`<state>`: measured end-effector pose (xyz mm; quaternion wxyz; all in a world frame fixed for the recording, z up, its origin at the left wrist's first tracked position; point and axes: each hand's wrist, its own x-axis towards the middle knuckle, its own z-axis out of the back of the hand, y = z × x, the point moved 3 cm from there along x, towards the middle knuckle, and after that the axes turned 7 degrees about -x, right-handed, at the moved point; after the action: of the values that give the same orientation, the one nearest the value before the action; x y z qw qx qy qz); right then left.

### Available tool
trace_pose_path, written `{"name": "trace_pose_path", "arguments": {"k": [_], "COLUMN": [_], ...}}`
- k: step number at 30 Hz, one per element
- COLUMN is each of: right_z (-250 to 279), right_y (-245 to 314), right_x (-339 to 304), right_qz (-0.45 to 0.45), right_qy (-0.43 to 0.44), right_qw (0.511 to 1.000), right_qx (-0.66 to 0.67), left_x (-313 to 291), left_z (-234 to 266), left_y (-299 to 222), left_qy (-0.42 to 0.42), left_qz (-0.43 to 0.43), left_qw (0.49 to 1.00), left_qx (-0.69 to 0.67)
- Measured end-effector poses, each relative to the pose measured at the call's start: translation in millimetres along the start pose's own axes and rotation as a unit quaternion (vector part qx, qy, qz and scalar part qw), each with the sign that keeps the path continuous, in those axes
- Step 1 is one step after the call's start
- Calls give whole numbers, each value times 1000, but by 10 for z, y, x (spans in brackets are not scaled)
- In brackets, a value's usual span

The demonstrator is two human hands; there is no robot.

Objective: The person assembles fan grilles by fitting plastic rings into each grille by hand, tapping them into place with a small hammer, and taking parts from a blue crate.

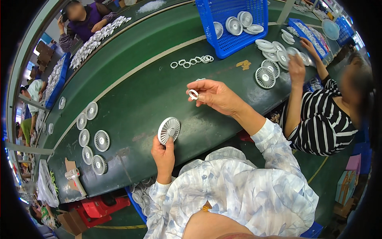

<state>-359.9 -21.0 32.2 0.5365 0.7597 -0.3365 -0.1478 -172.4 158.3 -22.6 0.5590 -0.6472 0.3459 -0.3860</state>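
My left hand (163, 158) is closed on the rim of a white round slotted fan grille (169, 130), tilted above the green table. Up and to the right of it, my right hand (221, 97) pinches a small white ring (193, 94) between thumb and fingers. A bit of another white part shows just behind those fingers; I cannot make out what it is. Farther back, several loose white rings (193, 61) lie in a row on the table. More grilles (102, 140) rest flat in a group at the left.
A blue plastic crate (234, 48) holding grilles stands at the back. A co-worker in a striped top (324, 123) handles a pile of grilles (265, 77) at the right. A white glue gun (75, 179) lies on cardboard near the left end, above a red stool (99, 207).
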Motion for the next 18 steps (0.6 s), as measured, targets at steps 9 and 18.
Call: {"name": "trace_pose_path", "arguments": {"k": [9,18], "right_z": [4,120], "right_y": [29,-11], "right_x": [-69,-107], "right_qz": [21,-29], "right_qy": [-19,-64], "right_qw": [1000,994], "right_qx": [3,87], "left_x": [-19,13], "left_z": [31,-12], "left_y": [-3,-14], "left_qy": [-7,6], "left_qz": [-7,8], "left_qw": [1000,1000], "left_qx": [4,-6]}}
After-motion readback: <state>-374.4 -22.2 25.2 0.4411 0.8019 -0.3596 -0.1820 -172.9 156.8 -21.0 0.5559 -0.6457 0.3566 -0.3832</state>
